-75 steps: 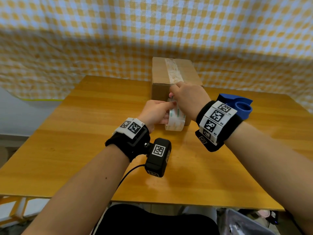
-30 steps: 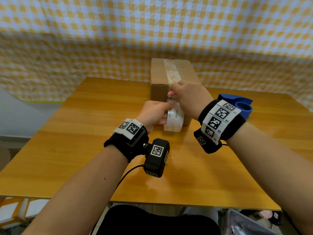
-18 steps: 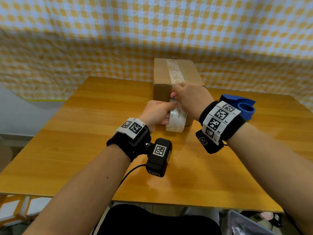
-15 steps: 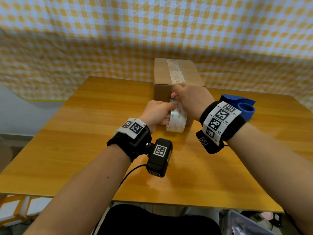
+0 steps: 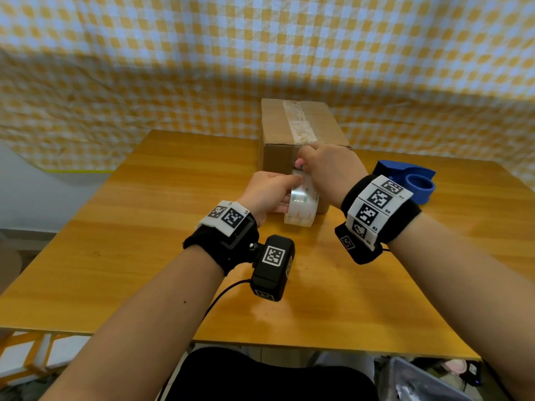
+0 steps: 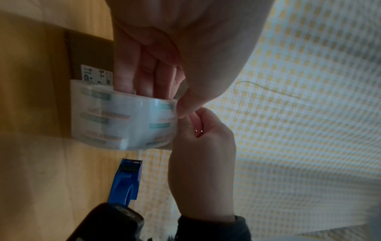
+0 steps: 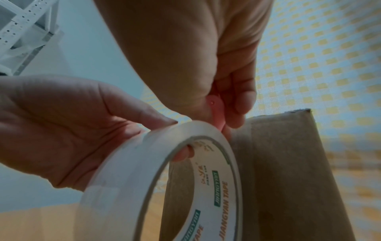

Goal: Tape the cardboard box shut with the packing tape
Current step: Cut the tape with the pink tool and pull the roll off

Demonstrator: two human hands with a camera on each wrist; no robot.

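The cardboard box (image 5: 278,131) stands at the table's far middle, with a strip of tape (image 5: 299,125) along its top seam. My left hand (image 5: 285,192) grips the packing tape roll (image 5: 301,209) upright against the box's front face, fingers (image 6: 144,76) inside the core and thumb on the outer rim. My right hand (image 5: 311,157) sits just above the roll at the box's front top edge. It pinches a small pink tool (image 7: 215,106) against the tape running from roll to box (image 7: 288,171). What the tool's tip touches is hidden.
A blue tape dispenser (image 5: 411,183) lies on the wooden table (image 5: 144,227) right of the box, close behind my right wrist. A yellow checked cloth (image 5: 173,68) hangs behind the table. A grey bin stands at the floor, lower right.
The left hand and roll have stayed against the box front. The right hand's fingertips have come down slightly from the box's top edge toward the roll.
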